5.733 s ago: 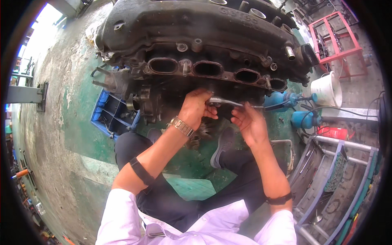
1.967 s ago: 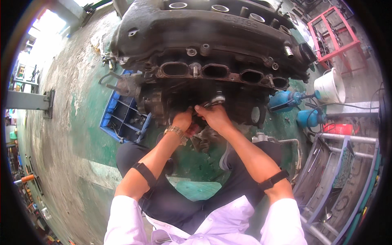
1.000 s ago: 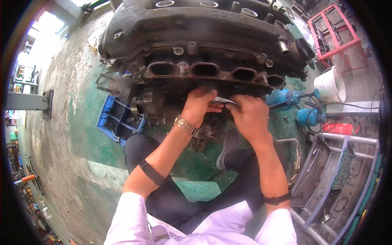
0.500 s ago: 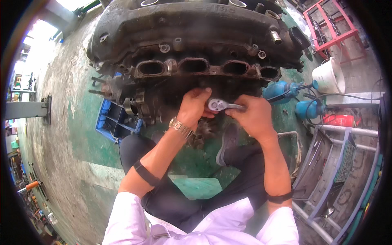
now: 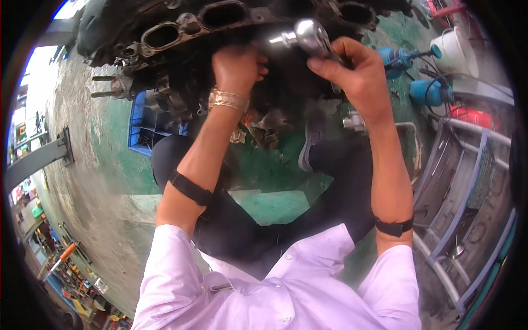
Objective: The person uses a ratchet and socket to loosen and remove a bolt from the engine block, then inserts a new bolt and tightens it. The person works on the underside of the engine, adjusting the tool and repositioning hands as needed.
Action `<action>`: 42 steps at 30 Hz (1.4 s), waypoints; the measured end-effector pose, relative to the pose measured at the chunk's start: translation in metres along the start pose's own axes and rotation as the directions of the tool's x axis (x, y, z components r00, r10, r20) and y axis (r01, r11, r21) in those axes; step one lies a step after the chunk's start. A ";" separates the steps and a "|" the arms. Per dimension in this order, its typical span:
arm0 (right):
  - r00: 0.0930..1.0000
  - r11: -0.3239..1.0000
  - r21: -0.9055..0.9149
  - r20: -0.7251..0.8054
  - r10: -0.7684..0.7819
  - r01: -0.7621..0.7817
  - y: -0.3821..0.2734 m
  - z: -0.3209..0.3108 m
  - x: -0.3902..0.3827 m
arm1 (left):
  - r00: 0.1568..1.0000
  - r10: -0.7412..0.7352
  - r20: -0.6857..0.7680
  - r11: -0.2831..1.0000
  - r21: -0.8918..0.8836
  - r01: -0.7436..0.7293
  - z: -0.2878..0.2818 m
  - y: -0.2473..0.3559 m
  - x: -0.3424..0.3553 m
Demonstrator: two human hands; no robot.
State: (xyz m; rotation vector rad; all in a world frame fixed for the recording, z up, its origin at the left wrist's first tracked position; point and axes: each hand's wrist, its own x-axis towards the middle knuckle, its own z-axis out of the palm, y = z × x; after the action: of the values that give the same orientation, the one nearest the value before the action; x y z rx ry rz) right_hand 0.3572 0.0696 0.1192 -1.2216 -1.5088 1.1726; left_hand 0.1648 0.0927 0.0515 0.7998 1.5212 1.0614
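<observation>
Gripped in a right hand [image 5: 357, 71] at upper centre of the frame, a chrome ratchet wrench [image 5: 312, 36] angles its round head up and left, the handle slanting down and right behind curled fingers. Its bright drive stub [image 5: 284, 38], somewhat blurred, points almost level toward the left side of the frame, where the left hand [image 5: 237, 69] sits across a gap from the tip. The wrench is well within the right grip, thumb and fingers wrapped about the handle; the left grip, fingers bent, reaches up against the dark underside of an engine [image 5: 187, 25], and whether it holds anything cannot be told.

Directly above, the engine's row of oval ports crosses the top of the frame, its shadowed body crowding the space behind both hands. Below, a grey shoe [image 5: 314, 137] rests on the green floor [image 5: 275, 206]. A blue divided crate [image 5: 135, 124] lies left of centre; blue canisters [image 5: 432, 92] and a white bucket [image 5: 455, 52] stand at upper right, beyond the right hand.
</observation>
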 end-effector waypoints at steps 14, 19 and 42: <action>0.996 0.993 0.093 0.070 0.063 -0.069 -0.009 0.002 0.002 | 0.995 -0.072 0.063 0.976 -0.200 0.083 -0.002 -0.006 0.009; 0.991 0.991 0.029 0.022 -0.134 0.133 -0.006 0.010 0.004 | 0.999 -0.038 0.022 0.977 -0.210 0.042 0.000 -0.004 0.010; 0.999 0.997 0.075 -0.028 -0.024 0.026 -0.003 0.008 0.008 | 0.974 -0.176 0.146 0.897 -0.384 0.220 -0.002 -0.004 0.004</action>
State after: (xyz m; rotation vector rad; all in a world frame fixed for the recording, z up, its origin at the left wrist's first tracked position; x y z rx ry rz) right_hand 0.3475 0.0764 0.1214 -1.1609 -1.4433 1.1813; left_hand 0.1622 0.0942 0.0462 0.3997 1.2090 1.1067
